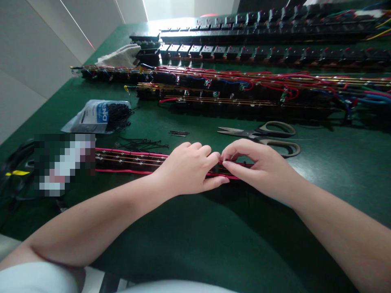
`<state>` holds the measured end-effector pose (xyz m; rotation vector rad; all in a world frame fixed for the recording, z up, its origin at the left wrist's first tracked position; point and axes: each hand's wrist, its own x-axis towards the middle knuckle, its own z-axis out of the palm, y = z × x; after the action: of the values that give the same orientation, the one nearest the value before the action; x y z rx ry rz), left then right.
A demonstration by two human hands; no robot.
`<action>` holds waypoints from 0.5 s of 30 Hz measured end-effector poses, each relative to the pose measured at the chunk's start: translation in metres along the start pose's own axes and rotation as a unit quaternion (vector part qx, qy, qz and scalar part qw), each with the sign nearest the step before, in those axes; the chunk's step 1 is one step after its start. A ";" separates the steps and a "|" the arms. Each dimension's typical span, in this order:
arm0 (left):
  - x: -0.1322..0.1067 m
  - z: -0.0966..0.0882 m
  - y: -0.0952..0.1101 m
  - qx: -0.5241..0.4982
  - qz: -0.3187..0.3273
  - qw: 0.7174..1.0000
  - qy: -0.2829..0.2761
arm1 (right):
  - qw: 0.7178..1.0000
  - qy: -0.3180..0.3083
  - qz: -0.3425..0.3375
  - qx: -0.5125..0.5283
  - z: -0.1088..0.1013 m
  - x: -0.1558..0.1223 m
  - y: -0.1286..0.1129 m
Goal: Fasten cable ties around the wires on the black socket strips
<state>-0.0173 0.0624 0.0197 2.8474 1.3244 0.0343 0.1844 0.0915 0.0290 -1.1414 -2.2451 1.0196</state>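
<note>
A long black socket strip (128, 159) with copper bars and red wires lies across the green table (214, 236) in front of me. My left hand (189, 169) rests curled over the strip, its fingers closed around the red wires. My right hand (256, 162) meets it from the right, thumb and fingers pinched on the wires at the strip's right end. What lies under the fingertips is hidden.
Scissors (269, 136) lie just behind my right hand. A plastic bag of black cable ties (100, 116) and loose ties (143, 143) sit at the left. Rows of wired socket strips (244, 87) fill the back. A white cloth (119, 57) lies far left.
</note>
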 end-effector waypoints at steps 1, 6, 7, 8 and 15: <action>0.000 0.000 0.000 0.000 0.001 1.000 0.000 | 1.000 -0.001 0.000 0.001 0.000 0.000 0.000; 0.000 0.003 -0.001 0.004 0.005 1.000 0.013 | 1.000 0.008 0.003 0.018 -0.001 0.000 -0.001; 0.000 0.003 -0.001 0.006 0.005 1.000 0.015 | 1.000 0.012 0.003 0.021 -0.001 0.000 -0.001; 0.000 0.003 -0.001 0.007 0.006 1.000 0.016 | 1.000 0.018 0.005 0.024 -0.001 0.000 -0.001; 0.000 0.003 -0.001 0.007 0.001 1.000 0.014 | 0.999 0.038 0.014 0.032 0.001 0.000 0.003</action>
<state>-0.0179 0.0630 0.0164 2.8694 1.3331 0.0644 0.1852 0.0920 0.0259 -1.1681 -2.1275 1.0351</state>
